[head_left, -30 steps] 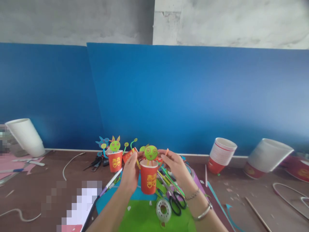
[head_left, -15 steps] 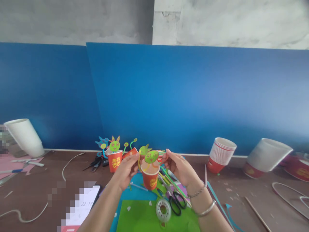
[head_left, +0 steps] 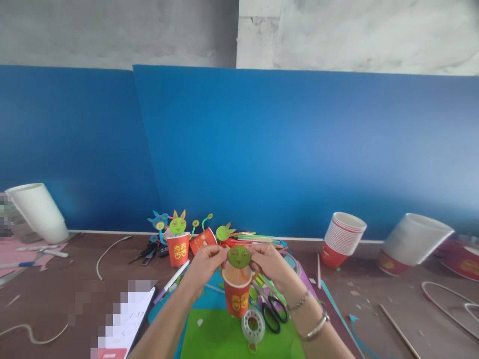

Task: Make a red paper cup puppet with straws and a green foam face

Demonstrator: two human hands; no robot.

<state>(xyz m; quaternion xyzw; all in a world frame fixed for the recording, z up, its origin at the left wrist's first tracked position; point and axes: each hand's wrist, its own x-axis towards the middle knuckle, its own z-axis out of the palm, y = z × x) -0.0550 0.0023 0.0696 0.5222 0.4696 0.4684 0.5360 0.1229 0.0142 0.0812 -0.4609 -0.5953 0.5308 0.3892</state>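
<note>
A red paper cup [head_left: 237,296] with gold marks stands upright between my two hands, behind a white tape roll [head_left: 253,325]. Above its mouth is a round green paper face [head_left: 239,257]. My left hand [head_left: 207,264] has its fingers pinched at the face's left side, over the cup's rim. On the other side my right hand [head_left: 267,259] is closed at the face's right edge. What lies between the fingertips is too small to make out. Black-handled scissors [head_left: 275,314] lie right of the cup on green and blue paper.
Another red cup [head_left: 178,248] with a rabbit face stands behind my left hand, beside a tipped cup [head_left: 203,241]. Stacked cups [head_left: 342,239] are at the right. A phone [head_left: 129,319] lies front left. A blue partition [head_left: 262,149] rises behind the table.
Both hands, the cup and its green face have moved nearer to me and slightly right. The hands have come closer together at the face.
</note>
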